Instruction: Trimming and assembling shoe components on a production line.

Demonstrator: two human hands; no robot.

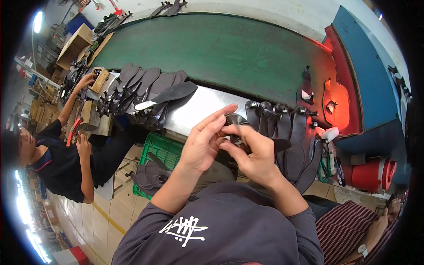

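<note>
In front of my chest, my left hand (199,145) and right hand (257,154) are closed together on a dark sandal upper with a glossy strap (236,119). Its dark sole (281,144) sticks out to the right, past my right hand. My right thumb and forefinger pinch near the strap, while my left fingers support it from the other side. The exact pinched spot is hidden by the fingers. Just right of my hands lies a row of dark insoles with straps (295,148). More dark insoles (148,81) overlap to the left, with one pale-edged sole (170,94) on top.
A green conveyor belt (212,48) runs behind the metal bench (198,110), toward a blue machine (366,66) glowing red. A green crate (152,145) holds dark soles. At left, a co-worker (62,150) holds a red-handled tool (73,131). Another person in stripes (344,229) is at right.
</note>
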